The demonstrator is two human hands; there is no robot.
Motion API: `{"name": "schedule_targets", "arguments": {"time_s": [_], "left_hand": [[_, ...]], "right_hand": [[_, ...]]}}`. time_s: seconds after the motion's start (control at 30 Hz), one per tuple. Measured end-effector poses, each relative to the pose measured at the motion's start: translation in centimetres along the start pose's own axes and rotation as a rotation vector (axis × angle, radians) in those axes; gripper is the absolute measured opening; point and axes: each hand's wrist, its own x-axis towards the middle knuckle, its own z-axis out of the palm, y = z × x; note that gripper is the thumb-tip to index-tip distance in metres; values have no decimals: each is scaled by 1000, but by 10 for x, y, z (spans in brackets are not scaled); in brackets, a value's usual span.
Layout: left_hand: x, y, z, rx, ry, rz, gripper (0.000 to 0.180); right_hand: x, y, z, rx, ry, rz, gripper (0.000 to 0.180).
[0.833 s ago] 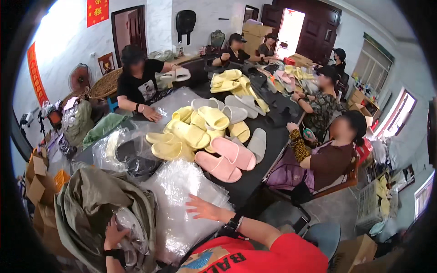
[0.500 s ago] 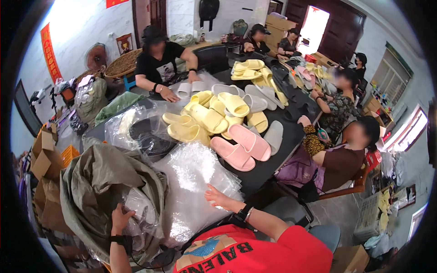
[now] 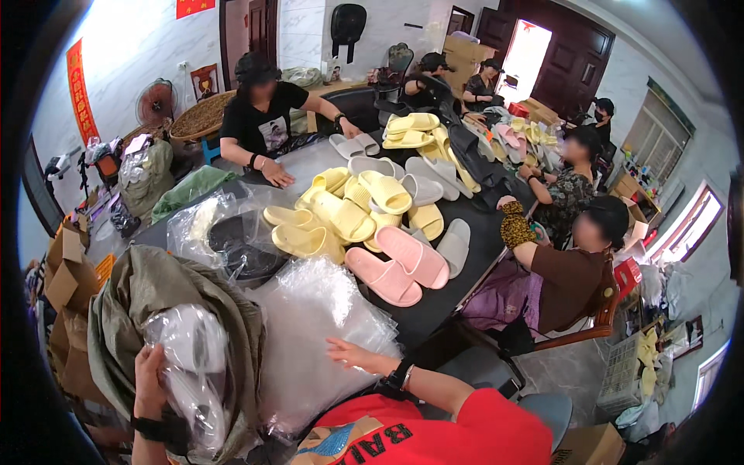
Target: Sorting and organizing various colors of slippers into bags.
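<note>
My left hand (image 3: 149,378) is closed on the edge of a clear plastic bag with a pair of pale slippers (image 3: 188,345) inside. That bagged pair rests in the mouth of a large olive-green woven sack (image 3: 139,294). My right hand (image 3: 353,356), fingers spread and holding nothing, hovers at the edge of a stack of clear plastic bags (image 3: 310,325). Beyond the stack lies a pair of pink slippers (image 3: 411,258). Yellow slippers (image 3: 349,217) are heaped behind them, and a grey slipper (image 3: 455,248) sits to their right.
Across the black table (image 3: 438,310), a co-worker's hand (image 3: 275,172) lies on clear plastic, the other by grey slippers (image 3: 353,145). Another person (image 3: 566,271) sits at the right edge. Cardboard boxes (image 3: 70,271) stand left of the sack, a grey chair (image 3: 484,368) right of me.
My left hand has moved left, bringing the bagged slippers up higher in the sack's mouth. My right hand stays over the bags. The co-worker opposite has shifted the grey slippers to the right.
</note>
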Motion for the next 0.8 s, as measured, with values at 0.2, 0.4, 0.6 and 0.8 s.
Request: {"name": "schedule_targets", "arguments": {"time_s": [0.2, 0.4, 0.6, 0.8], "left_hand": [[3, 24, 86, -227, 107, -39, 9], [16, -20, 191, -304, -248, -33, 33], [17, -64, 161, 206, -123, 124, 25], [24, -106, 103, 159, 10, -168, 22]], "right_hand": [[-17, -50, 31, 322, -447, -173, 65], [-24, -68, 20, 542, -169, -289, 70], [-10, 1, -73, 654, 509, -13, 52], [-45, -26, -82, 1022, 415, -281, 43]]}}
